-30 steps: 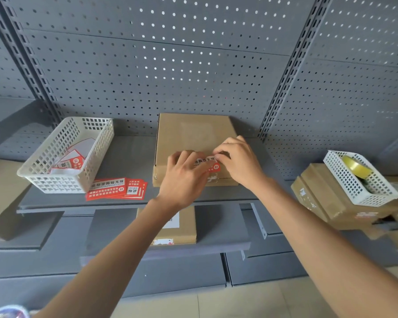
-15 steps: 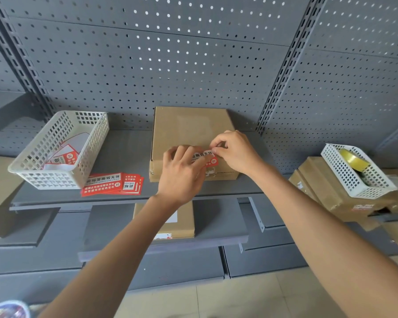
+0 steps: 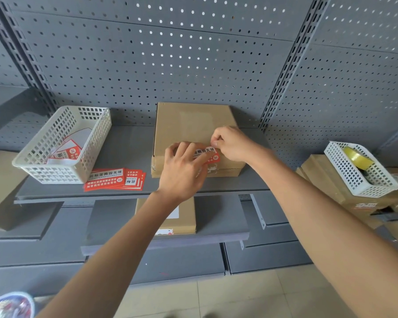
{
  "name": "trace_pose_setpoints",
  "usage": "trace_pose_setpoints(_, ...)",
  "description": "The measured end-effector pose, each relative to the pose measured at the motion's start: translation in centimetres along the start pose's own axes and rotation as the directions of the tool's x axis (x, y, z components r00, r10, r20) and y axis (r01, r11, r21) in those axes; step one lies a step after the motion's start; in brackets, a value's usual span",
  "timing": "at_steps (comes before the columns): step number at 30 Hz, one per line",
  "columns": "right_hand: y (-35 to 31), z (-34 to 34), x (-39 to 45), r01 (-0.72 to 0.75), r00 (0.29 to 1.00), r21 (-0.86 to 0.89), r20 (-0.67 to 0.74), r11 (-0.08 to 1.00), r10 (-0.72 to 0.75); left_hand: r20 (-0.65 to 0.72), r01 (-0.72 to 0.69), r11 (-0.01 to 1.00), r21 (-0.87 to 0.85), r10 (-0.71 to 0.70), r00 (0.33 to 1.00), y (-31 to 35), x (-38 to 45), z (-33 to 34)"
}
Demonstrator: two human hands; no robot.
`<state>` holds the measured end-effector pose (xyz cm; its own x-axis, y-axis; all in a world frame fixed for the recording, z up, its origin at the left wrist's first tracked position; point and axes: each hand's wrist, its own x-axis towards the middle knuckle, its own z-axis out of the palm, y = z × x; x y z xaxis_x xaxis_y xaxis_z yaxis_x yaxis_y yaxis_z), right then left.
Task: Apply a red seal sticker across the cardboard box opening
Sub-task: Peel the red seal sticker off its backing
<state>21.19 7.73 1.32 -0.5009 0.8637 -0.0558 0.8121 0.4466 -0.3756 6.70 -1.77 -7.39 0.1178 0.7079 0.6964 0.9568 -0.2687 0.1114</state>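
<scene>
A flat brown cardboard box (image 3: 193, 125) lies on the grey shelf (image 3: 129, 148) against the pegboard. A red seal sticker (image 3: 210, 154) with a white band of black characters sits at the box's front top edge, over the lid seam. My right hand (image 3: 233, 143) pinches the sticker's far right corner between thumb and forefinger. My left hand (image 3: 183, 168) lies with its fingers over the sticker's left part and hides that end and part of the box front.
A stack of spare red stickers (image 3: 114, 180) lies left of the box, beside a white basket (image 3: 62, 145) holding sticker backings. Another cardboard box (image 3: 182, 223) sits on the lower shelf. At right, a white basket with a yellow tape roll (image 3: 357, 158) rests on cartons.
The view has shifted slightly. Both hands stay at the sticker on the box's front edge; my right hand has moved a little up and right along the sticker's end.
</scene>
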Motion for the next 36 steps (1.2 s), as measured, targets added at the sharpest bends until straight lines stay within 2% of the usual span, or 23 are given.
trace_pose_setpoints(9,-0.1,0.2,-0.4,0.036,0.999,-0.155,0.018,0.987,-0.034,0.058,0.031,0.999,0.016,-0.032,0.998,0.2,0.0,-0.2)
trace_pose_setpoints(12,0.0,0.2,-0.7,0.041,0.999,-0.155,0.006,0.987,-0.041,0.107,0.102,0.995,0.02,-0.103,0.989,0.6,0.4,-0.5)
trace_pose_setpoints(17,0.3,0.3,-1.0,0.053,0.999,-0.117,0.004,0.992,-0.053,0.111,0.247,0.968,-0.039,-0.242,0.964,1.4,1.7,-0.7)
trace_pose_setpoints(23,0.7,0.5,-0.8,0.075,0.997,-0.104,-0.014,0.992,-0.077,0.275,0.375,0.924,-0.07,-0.344,0.898,1.1,4.3,-1.3)
trace_pose_setpoints(26,0.8,0.8,-1.1,0.077,0.996,-0.021,-0.051,0.997,-0.078,0.312,0.417,0.903,-0.107,-0.368,0.876,1.1,4.7,-1.5)
trace_pose_setpoints(32,1.9,0.9,-1.9,0.08,0.992,0.359,-0.119,0.93,-0.039,0.318,0.447,0.889,-0.102,-0.396,0.861,1.2,4.9,-1.5)
trace_pose_setpoints(34,1.9,1.0,-2.2,0.09,0.992,0.358,-0.112,0.929,-0.053,0.315,0.438,0.894,-0.093,-0.391,0.865,1.4,4.7,-1.5)
trace_pose_setpoints(36,2.0,1.3,-2.2,0.117,0.987,0.264,-0.139,0.957,-0.082,0.309,0.431,0.898,-0.092,-0.386,0.869,1.4,4.7,-1.5)
